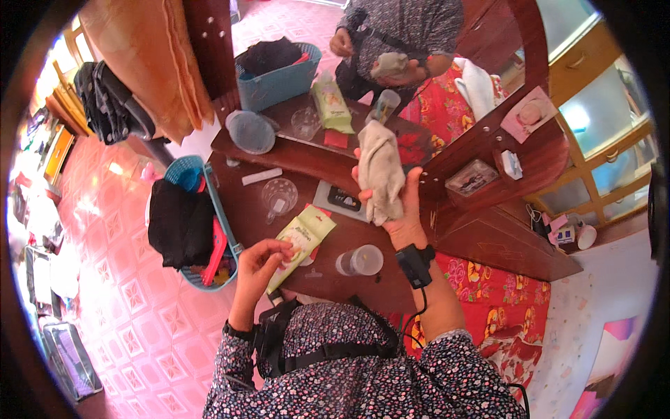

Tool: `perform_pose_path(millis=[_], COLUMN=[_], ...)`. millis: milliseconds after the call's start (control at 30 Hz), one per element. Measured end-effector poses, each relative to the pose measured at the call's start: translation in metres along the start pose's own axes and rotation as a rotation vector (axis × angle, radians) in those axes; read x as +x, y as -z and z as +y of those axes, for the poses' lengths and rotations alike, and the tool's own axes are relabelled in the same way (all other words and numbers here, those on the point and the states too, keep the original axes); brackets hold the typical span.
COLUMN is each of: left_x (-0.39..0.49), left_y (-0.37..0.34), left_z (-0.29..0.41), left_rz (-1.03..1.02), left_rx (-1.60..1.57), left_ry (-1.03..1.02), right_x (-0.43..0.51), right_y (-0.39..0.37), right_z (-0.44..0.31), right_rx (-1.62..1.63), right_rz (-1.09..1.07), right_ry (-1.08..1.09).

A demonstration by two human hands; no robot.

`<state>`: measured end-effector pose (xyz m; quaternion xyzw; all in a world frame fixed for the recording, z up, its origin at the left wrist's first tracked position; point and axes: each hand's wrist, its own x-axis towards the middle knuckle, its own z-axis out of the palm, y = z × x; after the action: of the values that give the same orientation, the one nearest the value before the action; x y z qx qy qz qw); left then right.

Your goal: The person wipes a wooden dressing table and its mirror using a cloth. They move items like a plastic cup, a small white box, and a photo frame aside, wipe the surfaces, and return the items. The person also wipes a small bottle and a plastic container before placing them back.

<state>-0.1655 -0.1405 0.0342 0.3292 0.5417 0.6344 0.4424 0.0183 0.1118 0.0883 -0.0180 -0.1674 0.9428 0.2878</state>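
My right hand (400, 204) is raised near the mirror, with a crumpled beige cloth (381, 173) gripped between thumb and fingers. Over the near left part of the dark wooden dresser top (246, 201) hovers my left hand (264, 262), fingers loosely curled and apart, holding nothing. Below it in the picture lies a green-and-white packet (309, 228); whether the fingertips touch it I cannot tell. A clear plastic container (360, 260) lies between my hands. Behind the packet are a clear patterned cup (279, 198) and a grey tray (327, 196) bearing a small black case (344, 200).
A blue plastic basket (208, 183) with black cloth (180, 225) and a red plastic item (214, 254) stands left. The mirror (293, 31) rises behind the dresser top. An oval grey-blue object (252, 133) sits on its ledge. Orange cloth (152, 57) hangs at upper left.
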Motion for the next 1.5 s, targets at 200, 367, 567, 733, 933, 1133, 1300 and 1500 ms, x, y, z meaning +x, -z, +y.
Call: perform_pose_path(millis=[200, 367, 567, 733, 933, 1133, 1300, 1500], left_x=[-0.005, -0.009, -0.017, -0.024, -0.026, -0.028, -0.031, -0.027], left_y=[-0.003, -0.005, -0.005, -0.003, -0.006, -0.002, 0.005, 0.0], left_z=[-0.007, -0.008, -0.009, -0.008, -0.009, -0.008, -0.01, -0.019], left_rz=[-0.008, 0.018, 0.04, 0.073, 0.111, 0.141, 0.168, 0.162], left_rx=[-0.038, -0.04, -0.025, -0.05, -0.039, -0.052, -0.033, -0.068], left_ry=[0.033, 0.034, 0.005, 0.031, 0.037, 0.03, 0.024, 0.039], right_x=[-0.001, 0.003, 0.018, 0.039, 0.076, 0.085, 0.1, 0.124], right_y=[-0.003, -0.008, -0.048, -0.137, -0.12, -0.061, -0.144, -0.193], right_z=[-0.006, -0.002, -0.058, -0.168, -0.175, -0.112, -0.169, -0.177], right_rx=[-0.533, -0.352, -0.976, -1.964, -2.311, -2.781, -2.432, -2.324], right_rz=[0.142, 0.182, 0.392, 0.444, 0.467, -0.154, 0.054, 0.467], right_ry=[0.115, 0.163, 0.687, 1.733, 1.811, 1.407, 1.902, 2.088])
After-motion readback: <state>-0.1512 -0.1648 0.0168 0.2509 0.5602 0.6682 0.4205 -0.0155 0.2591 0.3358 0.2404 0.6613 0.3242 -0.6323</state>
